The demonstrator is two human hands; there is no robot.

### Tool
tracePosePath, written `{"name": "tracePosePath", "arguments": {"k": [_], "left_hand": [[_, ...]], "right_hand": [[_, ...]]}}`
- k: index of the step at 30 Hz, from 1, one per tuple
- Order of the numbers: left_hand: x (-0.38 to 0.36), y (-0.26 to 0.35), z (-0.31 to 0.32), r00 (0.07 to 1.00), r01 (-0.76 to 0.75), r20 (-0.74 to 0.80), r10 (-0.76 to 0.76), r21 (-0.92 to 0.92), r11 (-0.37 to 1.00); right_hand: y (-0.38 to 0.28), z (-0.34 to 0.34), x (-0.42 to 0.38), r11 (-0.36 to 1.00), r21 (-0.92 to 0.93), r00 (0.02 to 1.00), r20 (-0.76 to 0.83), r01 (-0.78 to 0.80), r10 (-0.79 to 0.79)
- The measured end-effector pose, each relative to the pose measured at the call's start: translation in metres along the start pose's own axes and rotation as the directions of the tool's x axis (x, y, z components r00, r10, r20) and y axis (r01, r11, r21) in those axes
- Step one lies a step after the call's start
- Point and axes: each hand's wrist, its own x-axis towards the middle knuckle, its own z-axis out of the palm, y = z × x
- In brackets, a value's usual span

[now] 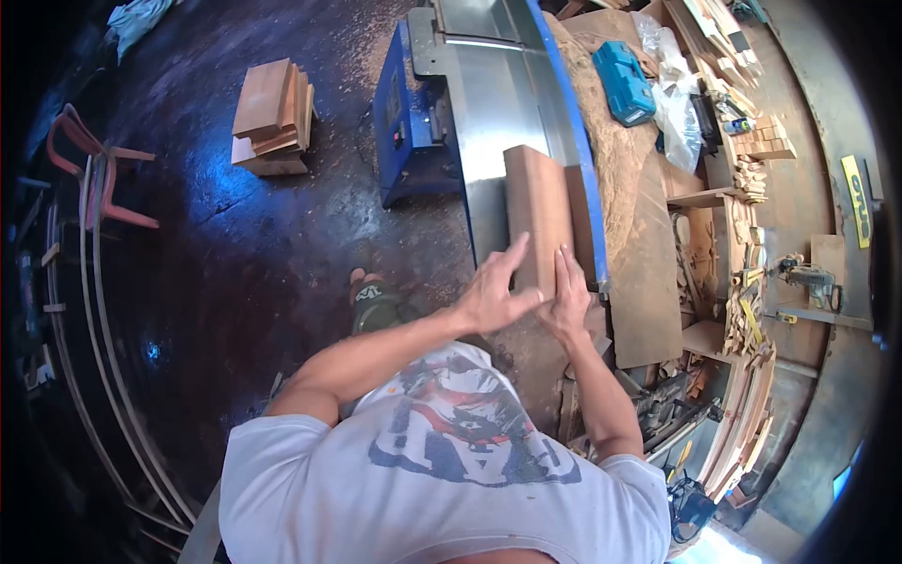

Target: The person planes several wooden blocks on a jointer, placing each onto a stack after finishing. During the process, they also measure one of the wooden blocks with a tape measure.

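Note:
A thick brown wooden board [537,202] lies lengthwise on the metal bed [484,141] of a blue machine that looks like a jointer, beside its long upright fence [568,103]. At the board's near end, my left hand [500,289] is at its left side, thumb and fingers apart; whether it touches the wood is hard to tell. My right hand [567,296] rests on the near right part of the board with its fingers stretched out. Neither hand is wrapped around the board.
Left of the machine, a stack of wooden boards [272,113] stands on the dark floor. A pink chair [108,179] is at far left. To the right are a teal case [624,83], plastic bags [676,113] and shelves with wood offcuts [752,179]. Shavings litter the floor.

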Motion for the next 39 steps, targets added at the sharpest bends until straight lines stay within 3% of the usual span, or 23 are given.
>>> {"name": "tracePosePath", "arguments": {"k": [1,2,3,4,7,11,12,13,15,16,18,19,20,22,23,24,26,27,31,35,39], "left_hand": [[-0.002,0.011,0.005,0.994,-0.107,0.04,0.104,0.095,0.99],[-0.003,0.019,0.01,0.976,-0.212,0.091,0.199,0.185,0.96],[-0.005,0.026,0.015,0.97,-0.235,0.096,0.222,0.157,0.959],[-0.003,0.033,0.022,0.963,-0.261,0.106,0.248,0.132,0.956],[-0.004,0.026,0.028,0.955,-0.288,0.108,0.277,0.099,0.953],[-0.014,0.002,0.017,0.917,-0.39,0.162,0.365,0.159,0.907],[-0.016,-0.004,0.014,0.897,-0.436,0.174,0.407,0.186,0.881],[-0.017,-0.006,0.01,0.914,-0.391,0.198,0.353,0.204,0.898],[-0.008,-0.023,0.008,0.952,-0.306,0.132,0.277,0.477,0.824],[-0.003,-0.035,0.009,0.965,-0.247,0.084,0.247,0.597,0.763],[0.016,-0.055,0.009,0.968,-0.249,0.138,0.211,0.645,0.723],[0.028,-0.059,0.009,0.965,-0.26,0.155,0.212,0.677,0.689],[0.039,-0.064,0.008,0.962,-0.27,0.171,0.212,0.71,0.651],[0.055,-0.077,0.016,0.962,-0.262,0.132,0.241,0.706,0.658],[0.061,-0.079,0.021,0.964,-0.245,0.11,0.24,0.714,0.656],[0.069,-0.083,0.023,0.966,-0.231,0.088,0.244,0.721,0.654],[0.079,-0.097,0.02,0.966,-0.224,0.046,0.255,0.644,0.732],[0.082,-0.098,0.015,0.965,-0.229,0.04,0.257,0.603,0.764],[0.107,-0.1,-0.008,0.979,-0.19,0.019,0.201,0.422,0.886],[0.159,-0.086,-0.021,0.989,-0.101,-0.013,0.145,0.661,0.744],[0.223,-0.099,-0.042,0.969,-0.122,-0.04,0.243,0.78,0.613]], "right_hand": [[-0.006,-0.009,-0.002,0.99,0.141,0.997,-0.075,0.001,0.009],[-0.011,-0.002,-0.01,0.864,0.464,0.976,0.005,-0.196,0.219],[-0.017,0.004,-0.017,0.599,0.723,0.905,0.084,-0.344,0.418],[-0.024,0.007,-0.016,0.495,0.791,0.868,0.089,-0.359,0.488],[-0.043,-0.001,-0.01,0.434,0.858,0.829,-0.016,-0.276,0.56],[-0.042,-0.002,-0.022,0.398,0.866,0.865,0.076,-0.304,0.495],[-0.041,0.002,-0.026,0.324,0.903,0.855,0.085,-0.284,0.511],[-0.035,0.008,-0.03,0.253,0.933,0.848,0.091,-0.257,0.522],[-0.017,0.031,-0.037,0.085,0.975,0.828,0.128,-0.206,0.546],[-0.02,0.031,-0.031,-0.028,0.979,0.773,0.177,-0.201,0.609],[-0.029,0.033,-0.018,-0.256,0.952,0.656,0.303,-0.17,0.691],[-0.025,0.031,-0.015,-0.272,0.89,0.539,0.44,-0.365,0.718],[-0.029,0.032,-0.014,0.068,0.873,0.539,0.235,-0.483,0.809],[-0.05,0.029,-0.026,0.629,0.469,0.62,-0.2,-0.619,0.759],[-0.069,0.01,-0.022,0.831,0.205,0.716,-0.429,-0.517,0.551],[-0.062,0.009,-0.017,0.908,0.17,0.819,-0.394,-0.382,0.418],[-0.046,0.015,-0.016,0.987,0.132,0.943,-0.304,-0.097,0.133],[-0.035,0.023,-0.003,0.989,0.149,0.951,-0.305,-0.01,0.056],[0.007,0.051,0.059,0.992,0.125,0.979,-0.205,0.018,0.008],[0.021,0.066,0.101,0.995,0.01,0.973,-0.209,0.104,-0.1],[0.026,0.073,0.138,0.994,-0.023,0.986,-0.128,0.105,-0.107]]}}
